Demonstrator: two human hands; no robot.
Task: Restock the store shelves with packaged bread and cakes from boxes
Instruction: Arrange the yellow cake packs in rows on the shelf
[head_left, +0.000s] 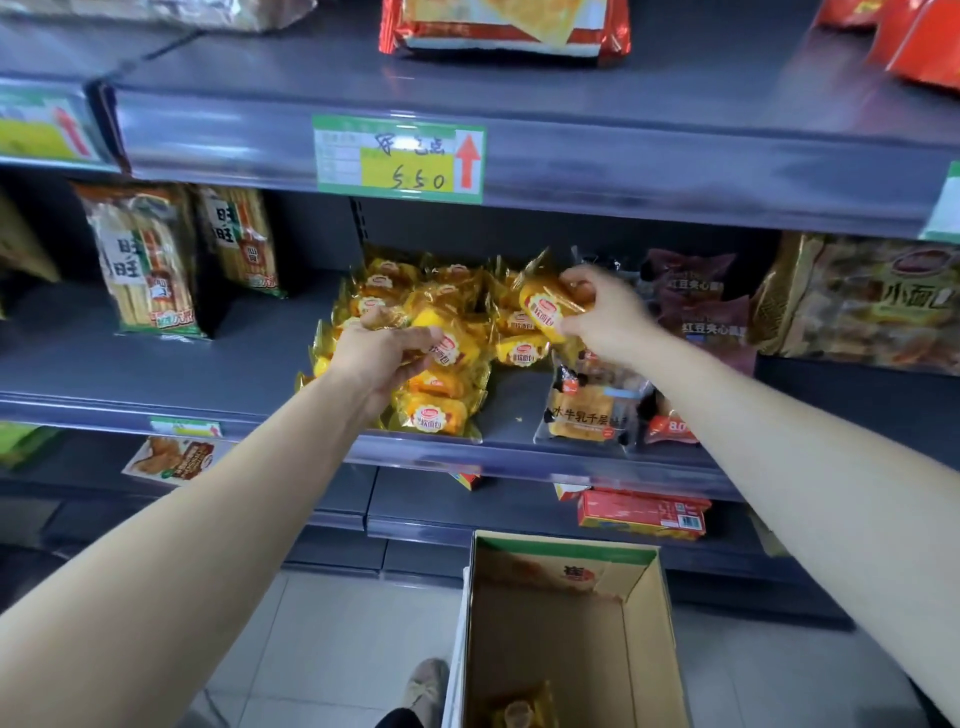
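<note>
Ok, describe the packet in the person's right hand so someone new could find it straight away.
Start at the green price tag on the upper shelf edge; on the shelf just below sits a pile of yellow bread packets. The right hand holds one yellow packet at the pile's right side. Unlike its neighbours, it is lifted above the heap, beside dark maroon packets.

Retail shop, snack/bakery aisle. Grey metal shelves (519, 130) in tiers, clear price-strip fronts. Green price tag (399, 158) with handwritten 5.50 and a red up arrow; a smaller tag (185, 426) one tier down. Stock is all packaged food: yellow bread packs (434, 410) piled loose, rice cracker bags (143, 260), red boxes (641, 514) lower down. Open cardboard box (566, 623) on a tiled floor (322, 634)
</note>
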